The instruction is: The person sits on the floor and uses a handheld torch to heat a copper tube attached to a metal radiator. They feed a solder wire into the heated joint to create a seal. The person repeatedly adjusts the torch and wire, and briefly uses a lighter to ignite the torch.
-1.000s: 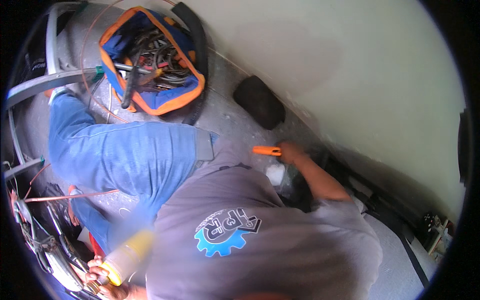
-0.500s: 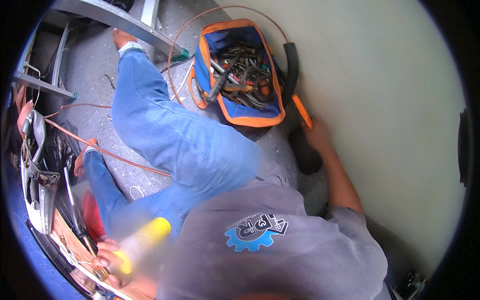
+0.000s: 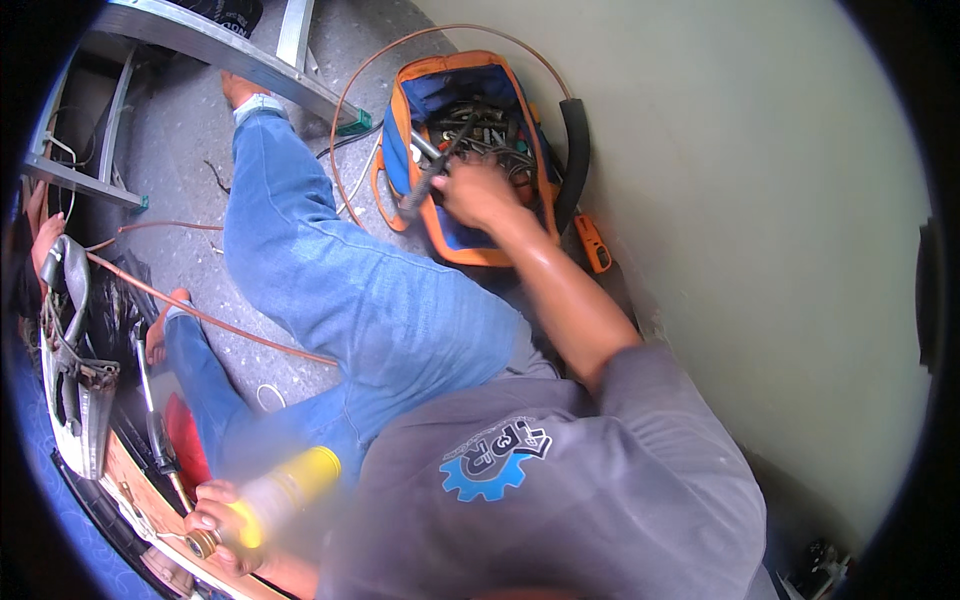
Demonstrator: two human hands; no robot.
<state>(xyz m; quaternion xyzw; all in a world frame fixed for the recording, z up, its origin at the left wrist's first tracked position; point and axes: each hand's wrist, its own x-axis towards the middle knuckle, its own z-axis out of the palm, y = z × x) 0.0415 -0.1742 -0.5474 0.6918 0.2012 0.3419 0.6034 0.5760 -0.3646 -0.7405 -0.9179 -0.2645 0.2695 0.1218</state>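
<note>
My left hand [image 3: 222,520] is closed around a yellow gas cylinder [image 3: 290,490] with a brass valve fitting [image 3: 203,543] at its end, held tilted by my left hip. Part of the cylinder is blurred. My right hand [image 3: 480,190] reaches into a blue and orange tool bag [image 3: 470,255], its thumb apart from the fingers, touching the heap of tools. The fingertips are partly hidden among them. A black ribbed handle [image 3: 418,195] slants past the thumb. An orange tool [image 3: 593,243] lies beside the bag, against the wall.
A copper tube [image 3: 345,90] with black foam insulation [image 3: 577,150] arches over the bag. An aluminium ladder [image 3: 240,55] stands far left. Another copper tube [image 3: 200,295] crosses the grey floor. A person's hand [image 3: 48,240] shows at the left edge. A pale wall [image 3: 760,200] bounds the right.
My right hand has left the orange tool by the wall and moved left into the tool bag. The orange tool now rests beside the bag. My left hand keeps the cylinder.
</note>
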